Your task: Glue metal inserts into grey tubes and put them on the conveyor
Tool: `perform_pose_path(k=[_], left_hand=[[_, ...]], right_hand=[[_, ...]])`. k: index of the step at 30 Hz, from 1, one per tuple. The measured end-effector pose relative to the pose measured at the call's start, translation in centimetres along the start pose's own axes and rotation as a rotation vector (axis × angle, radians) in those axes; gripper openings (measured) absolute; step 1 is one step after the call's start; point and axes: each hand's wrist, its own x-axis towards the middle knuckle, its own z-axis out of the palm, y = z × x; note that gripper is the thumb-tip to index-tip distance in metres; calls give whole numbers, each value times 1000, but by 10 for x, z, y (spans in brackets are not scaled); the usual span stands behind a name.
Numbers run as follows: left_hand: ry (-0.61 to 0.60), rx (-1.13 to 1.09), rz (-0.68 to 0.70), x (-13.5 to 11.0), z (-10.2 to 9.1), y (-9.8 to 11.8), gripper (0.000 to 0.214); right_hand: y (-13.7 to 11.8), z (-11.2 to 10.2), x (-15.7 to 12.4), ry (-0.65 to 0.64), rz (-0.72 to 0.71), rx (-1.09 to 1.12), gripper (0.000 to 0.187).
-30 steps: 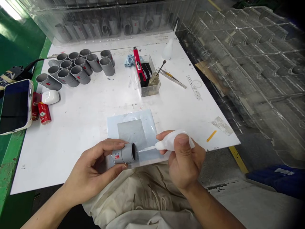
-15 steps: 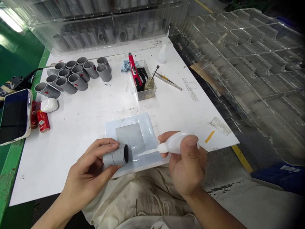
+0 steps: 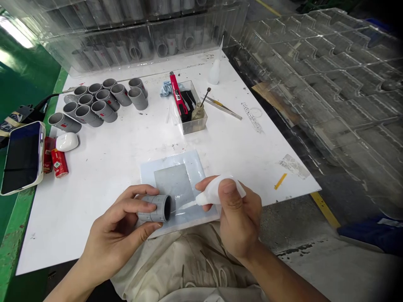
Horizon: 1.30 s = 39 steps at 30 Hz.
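Note:
My left hand [image 3: 118, 220] grips a short grey plastic pipe coupling [image 3: 155, 208] on its side, with its open mouth facing right. My right hand [image 3: 237, 216] squeezes a soft white plastic glue bottle [image 3: 220, 191], tilted down to the left. Its nozzle end points toward the coupling's mouth, with a gap between them. The thin tip is hard to make out against the sheet. Both hands hover over a pale blue plastic sheet [image 3: 197, 167] with a grey square [image 3: 173, 184] on it.
Several grey couplings [image 3: 103, 100] stand at the back left of the white table [image 3: 94, 209]. A clear box [image 3: 195, 125] holds a red tool and a small glass bottle. A phone [image 3: 22, 158] lies at the left edge. Clear plastic trays [image 3: 315, 84] fill the back and right.
The white bottle has moved left and tilted downward, its nozzle end lower than before. The coupling has turned slightly in my left hand, and my fingers have shifted along it.

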Motion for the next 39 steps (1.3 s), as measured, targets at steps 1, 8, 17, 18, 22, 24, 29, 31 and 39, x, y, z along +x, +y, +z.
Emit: perform_pose_path(k=[1, 8, 17, 18, 22, 24, 29, 31, 39], left_hand=[[-9, 8, 4, 0, 0, 0, 32], [-18, 30, 25, 1, -2, -1, 33], [-9, 81, 52, 0, -3, -4, 31], [-15, 87, 68, 0, -4, -5, 32], [-26, 101, 98, 0, -4, -5, 33], [-23, 100, 95, 0, -4, -5, 32], [-22, 99, 89, 0, -4, -5, 32], [-22, 95, 86, -1, -4, -6, 32], [-27, 78, 87, 1, -3, -5, 33]], right_hand=[[1, 0, 1, -7, 9, 5, 45], [0, 1, 1, -27, 26, 23, 45], [0, 1, 1, -3, 36, -18, 46], [0, 1, 1, 0, 38, -22, 46], [-1, 3, 2, 19, 36, -17, 46], [-1, 4, 2, 33, 33, -9, 46], [1, 4, 2, 54, 23, -11, 44], [2, 4, 2, 61, 20, -16, 43], [3, 4, 2, 78, 6, -23, 42]])
